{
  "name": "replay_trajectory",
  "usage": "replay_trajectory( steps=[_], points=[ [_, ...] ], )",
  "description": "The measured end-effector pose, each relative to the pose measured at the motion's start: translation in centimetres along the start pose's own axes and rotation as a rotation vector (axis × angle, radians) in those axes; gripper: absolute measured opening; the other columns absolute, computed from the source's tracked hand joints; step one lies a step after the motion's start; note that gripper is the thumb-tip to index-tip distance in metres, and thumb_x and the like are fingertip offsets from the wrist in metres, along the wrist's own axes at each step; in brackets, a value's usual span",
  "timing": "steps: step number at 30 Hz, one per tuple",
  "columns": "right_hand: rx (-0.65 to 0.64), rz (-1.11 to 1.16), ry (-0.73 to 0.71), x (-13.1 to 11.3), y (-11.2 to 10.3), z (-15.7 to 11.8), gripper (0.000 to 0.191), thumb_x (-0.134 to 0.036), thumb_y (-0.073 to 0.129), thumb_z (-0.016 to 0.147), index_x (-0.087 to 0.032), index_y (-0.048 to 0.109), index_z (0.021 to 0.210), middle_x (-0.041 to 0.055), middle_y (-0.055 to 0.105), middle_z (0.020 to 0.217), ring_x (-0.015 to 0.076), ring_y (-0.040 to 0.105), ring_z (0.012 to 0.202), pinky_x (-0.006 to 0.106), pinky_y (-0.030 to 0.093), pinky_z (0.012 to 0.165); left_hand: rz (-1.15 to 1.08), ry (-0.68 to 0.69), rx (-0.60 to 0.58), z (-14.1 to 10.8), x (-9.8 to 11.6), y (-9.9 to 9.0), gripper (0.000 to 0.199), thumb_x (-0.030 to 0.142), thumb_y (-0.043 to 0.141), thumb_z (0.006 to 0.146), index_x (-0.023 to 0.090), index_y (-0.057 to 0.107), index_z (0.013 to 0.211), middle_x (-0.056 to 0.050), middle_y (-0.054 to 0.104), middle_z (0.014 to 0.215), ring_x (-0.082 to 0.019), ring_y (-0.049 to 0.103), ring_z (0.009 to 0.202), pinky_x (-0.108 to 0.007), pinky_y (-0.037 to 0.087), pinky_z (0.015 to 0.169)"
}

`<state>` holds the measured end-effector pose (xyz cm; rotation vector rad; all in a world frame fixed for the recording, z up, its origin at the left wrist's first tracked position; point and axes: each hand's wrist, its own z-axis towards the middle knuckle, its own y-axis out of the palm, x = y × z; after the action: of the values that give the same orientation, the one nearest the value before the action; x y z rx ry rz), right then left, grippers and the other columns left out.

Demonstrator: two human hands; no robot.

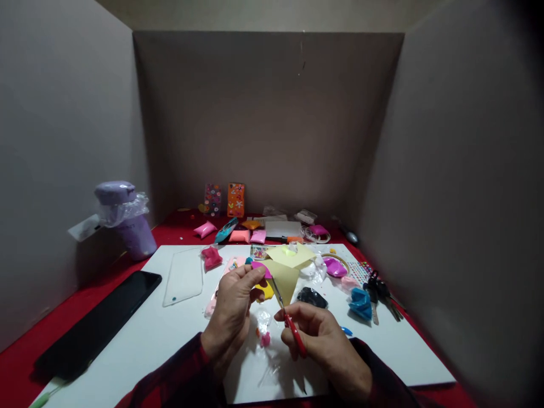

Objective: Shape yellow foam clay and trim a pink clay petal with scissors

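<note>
Between the thumb and fingers of my left hand (236, 300) is a small bright pink piece (261, 268), raised above the white board. My right hand (317, 337) grips small scissors (294, 333) with red handles, and their metal blades point up and left to the edge of the pink piece. Behind the blades lie pale yellow paper (285, 277) and a yellow piece (265, 291), partly hidden by my left hand. Below and between the hands, clear plastic (263, 317) and a small pink lump (266, 339) rest on the board.
A black phone (100, 320) and a purple bottle (131, 226) stand or lie at the left. On the board (408, 351) are a clear case (185, 276), a black packet (312, 297), a blue packet (360, 304) and keys (376, 294). Clay packets and two decorated cases line the back.
</note>
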<state>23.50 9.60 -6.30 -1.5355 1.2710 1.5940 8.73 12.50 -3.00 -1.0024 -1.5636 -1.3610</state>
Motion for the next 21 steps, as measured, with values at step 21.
replay_trajectory(
  steps=[21],
  points=[
    [0.11,0.047,0.038,1.9,0.2,1.3,0.05,-0.043,0.083,0.053,-0.01,0.059,0.082,-0.0055,0.05,0.047,0.0037,0.041,0.041,0.015,0.032,0.043,0.037,-0.031,-0.056,1.7,-1.0,-0.8,0.019,0.031,0.063,0.071,0.013,0.06,0.069,0.0,0.053,0.067,-0.008,0.047,0.06,-0.019,0.035,0.051]
  ],
)
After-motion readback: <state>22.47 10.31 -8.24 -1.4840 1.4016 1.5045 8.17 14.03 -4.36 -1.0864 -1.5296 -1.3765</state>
